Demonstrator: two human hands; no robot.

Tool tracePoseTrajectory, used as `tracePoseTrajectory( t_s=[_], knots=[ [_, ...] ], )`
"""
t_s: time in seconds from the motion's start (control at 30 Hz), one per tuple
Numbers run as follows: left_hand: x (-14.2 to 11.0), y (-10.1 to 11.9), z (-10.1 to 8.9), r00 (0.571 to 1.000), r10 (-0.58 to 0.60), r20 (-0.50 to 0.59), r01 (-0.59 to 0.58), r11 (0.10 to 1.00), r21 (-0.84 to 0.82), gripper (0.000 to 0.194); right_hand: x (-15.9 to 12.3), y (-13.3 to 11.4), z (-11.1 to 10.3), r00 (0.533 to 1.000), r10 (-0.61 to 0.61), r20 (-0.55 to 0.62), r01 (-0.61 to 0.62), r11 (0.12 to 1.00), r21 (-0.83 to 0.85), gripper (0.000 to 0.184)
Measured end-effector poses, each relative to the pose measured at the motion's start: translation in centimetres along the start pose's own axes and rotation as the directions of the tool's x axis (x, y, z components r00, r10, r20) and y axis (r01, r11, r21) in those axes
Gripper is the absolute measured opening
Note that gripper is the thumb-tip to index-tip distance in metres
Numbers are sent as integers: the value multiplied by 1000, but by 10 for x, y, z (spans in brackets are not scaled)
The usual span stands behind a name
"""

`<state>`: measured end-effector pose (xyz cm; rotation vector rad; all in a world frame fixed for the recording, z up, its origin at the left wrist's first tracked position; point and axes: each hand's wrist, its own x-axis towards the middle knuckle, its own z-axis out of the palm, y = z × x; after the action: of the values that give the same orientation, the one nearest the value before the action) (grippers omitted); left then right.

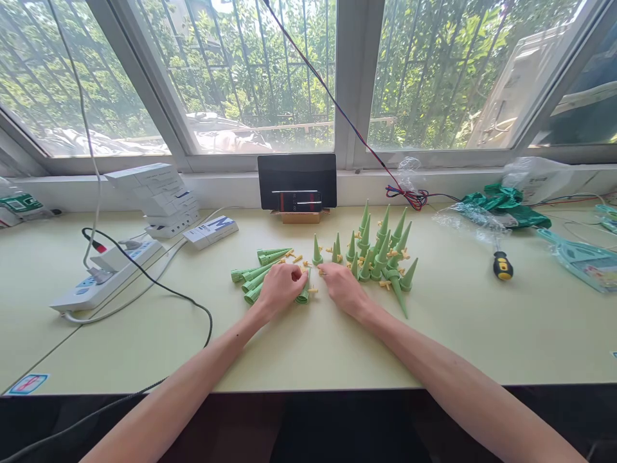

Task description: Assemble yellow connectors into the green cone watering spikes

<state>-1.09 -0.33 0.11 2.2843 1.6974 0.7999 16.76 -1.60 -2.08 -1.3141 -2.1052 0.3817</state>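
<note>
While leafy trees (270,77) fill the barred windows behind, a person's bare hands sit close together over a pale-yellow counter (289,354), among green plastic spikes fitted with small yellow valves. The left hand (283,284) has its fingers curled inward beside a green spike (303,298) whose wide end faces the near edge; whether it grips anything cannot be told. The right hand (343,288) is bent, its thumb and fingertips drawn together by a small yellow piece — a firm hold on it cannot be made out.

Several lying spikes (255,280) fan out left of the left hand, tips pointing inward. One standing spike (317,249) rises just beyond the gap between the hands, and a crowd of upright spikes (380,254) fills the counter beyond and right of the right hand. At the near side of that group, a tilted spike (399,299) points its tip toward the person.

A phone (299,202) leans against a dark panel (297,170) at the back. To the left are a power strip (116,275) and stacked white boxes (157,196); to the right, a yellow-and-black screwdriver (502,265) and a crumpled green bag (511,209).
</note>
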Motion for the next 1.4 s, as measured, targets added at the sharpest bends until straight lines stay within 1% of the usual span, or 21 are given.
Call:
tracePoseTrajectory(
  t_s=[0.17,0.3,0.4,0.67,0.87,0.93,1.03,1.17,1.27,1.33,1.4],
  knots=[
    [1,0,1,995,62,-82,-65,997,-39,43,0,1,0,1000,-15,-9,15,1000,-14,31],
    [3,0,-3,980,108,-166,-127,986,-108,43,0,2,0,1000,-18,-12,18,1000,-6,31],
    [4,2,-6,972,121,-204,-150,979,-135,43,0,2,1,1000,-6,-4,6,1000,-13,32],
    [3,4,-5,972,147,-181,-177,971,-158,42,-2,0,0,999,23,22,-21,998,-65,30],
    [3,5,-6,971,153,-183,-185,967,-173,38,-4,-2,0,1000,2,25,-1,998,-59,26],
    [2,6,-7,974,145,-175,-179,965,-194,37,-4,-1,0,1000,-7,2,7,1000,-23,25],
    [1,6,-8,978,135,-158,-172,953,-251,31,-3,-2,0,998,-16,-57,21,997,76,24],
    [1,6,-9,977,157,-142,-192,940,-282,25,-3,-6,-3,988,17,-150,17,975,221,22],
    [0,5,-10,965,241,-106,-261,933,-248,22,-3,-10,-6,983,62,-175,-5,951,311,20],
    [-1,5,-11,943,326,-67,-333,917,-222,20,-4,-12,-7,980,87,-177,-18,933,359,20],
    [-2,5,-11,922,385,-32,-383,900,-208,17,-4,-14,-8,979,104,-173,-27,917,398,20]
  ],
)
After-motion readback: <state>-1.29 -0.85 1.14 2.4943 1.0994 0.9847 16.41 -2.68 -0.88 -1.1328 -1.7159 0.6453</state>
